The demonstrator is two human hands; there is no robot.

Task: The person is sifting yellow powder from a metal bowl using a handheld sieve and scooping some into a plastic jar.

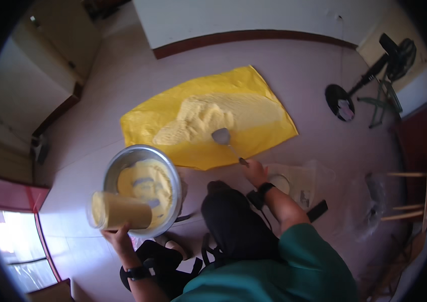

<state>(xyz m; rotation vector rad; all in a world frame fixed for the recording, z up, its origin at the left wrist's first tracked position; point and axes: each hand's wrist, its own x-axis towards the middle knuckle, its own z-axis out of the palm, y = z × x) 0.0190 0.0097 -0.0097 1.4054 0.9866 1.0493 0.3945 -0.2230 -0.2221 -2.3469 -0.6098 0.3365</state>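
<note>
My left hand grips a clear jar filled with pale yellow powder, tilted on its side over the near left rim of a metal basin. Inside that basin lies more of the same yellow powder, with bare patches of metal showing. My right hand holds the dark handle of a spatula-like turner. Its flat blade is at the near edge of a heap of yellow powder, which is spread over a yellow plastic sheet on the floor.
Right of my knee lie a clear plastic bag, a round lid-like thing and a dark flat object. A standing fan and a green folding stand are at the far right. Wooden chair parts stick out nearer.
</note>
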